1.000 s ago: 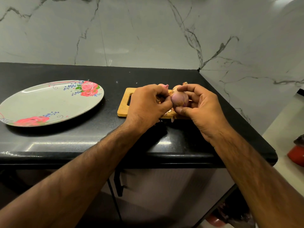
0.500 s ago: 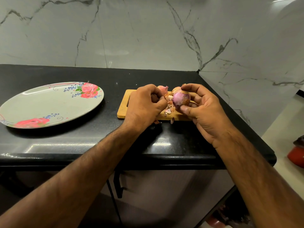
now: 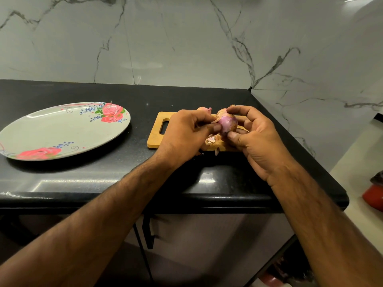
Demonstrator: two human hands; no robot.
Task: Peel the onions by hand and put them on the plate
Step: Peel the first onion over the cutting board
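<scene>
My right hand (image 3: 256,137) holds a small pink onion (image 3: 228,122) between thumb and fingertips, just above a wooden cutting board (image 3: 157,137). The onion is partly bare, with brown skin still on its top and right side. My left hand (image 3: 186,135) is curled beside it, and its thumb and fingers pinch a strip of skin at the onion's left side. Another onion (image 3: 204,109) peeks out behind my left hand. Loose peel pieces (image 3: 211,139) lie on the board under my hands. The oval flowered plate (image 3: 62,129) lies to the left with nothing on it.
The black counter (image 3: 124,175) ends at a front edge near me and at a marble wall behind and to the right. A red object (image 3: 374,197) sits on the floor at far right. A cabinet handle (image 3: 150,230) hangs below the counter.
My left hand drew away from the onion and dropped peel on the board, then came back to its left side. More of the pink flesh shows now.
</scene>
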